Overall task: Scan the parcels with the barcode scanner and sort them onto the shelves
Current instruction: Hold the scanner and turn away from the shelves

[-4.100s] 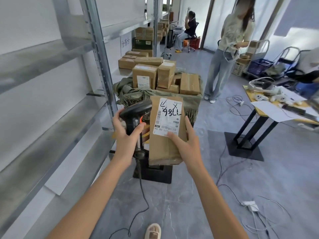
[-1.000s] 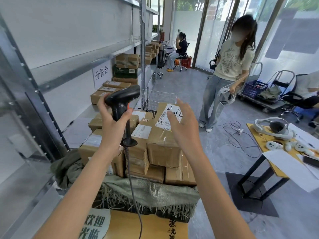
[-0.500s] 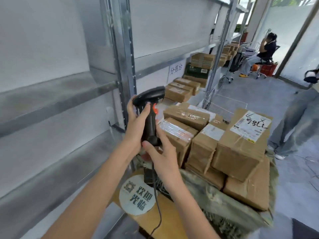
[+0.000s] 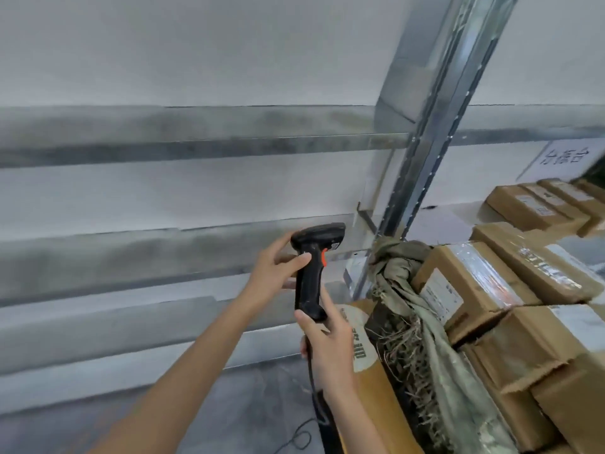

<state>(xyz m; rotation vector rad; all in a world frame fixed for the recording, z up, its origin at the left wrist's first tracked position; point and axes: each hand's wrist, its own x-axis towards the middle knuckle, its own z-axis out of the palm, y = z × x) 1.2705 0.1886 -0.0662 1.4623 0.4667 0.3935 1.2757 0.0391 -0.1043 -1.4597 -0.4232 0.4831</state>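
Note:
The black barcode scanner [image 4: 312, 267] with an orange trigger stands upright in the middle of the view, its cable [image 4: 319, 401] hanging down. My left hand [image 4: 278, 268] grips its upper handle from the left. My right hand [image 4: 327, 335] holds the foot of the handle from below. Several brown cardboard parcels [image 4: 471, 283] with white labels lie stacked on the right. Bare metal shelves [image 4: 131, 253] run along the wall behind the scanner.
A grey-green frayed cloth [image 4: 412, 309] hangs over the parcel cart's edge. A shelf upright [image 4: 425, 152] rises right of the scanner. More parcels [image 4: 537, 204] sit on the shelf at the far right under a white paper sign [image 4: 563, 158]. Grey floor [image 4: 248, 411] lies below.
The parcel I held earlier lies on the stack. My view has swung left toward the shelves. Both hands stay on the scanner, with my right hand now lower, at the handle's foot.

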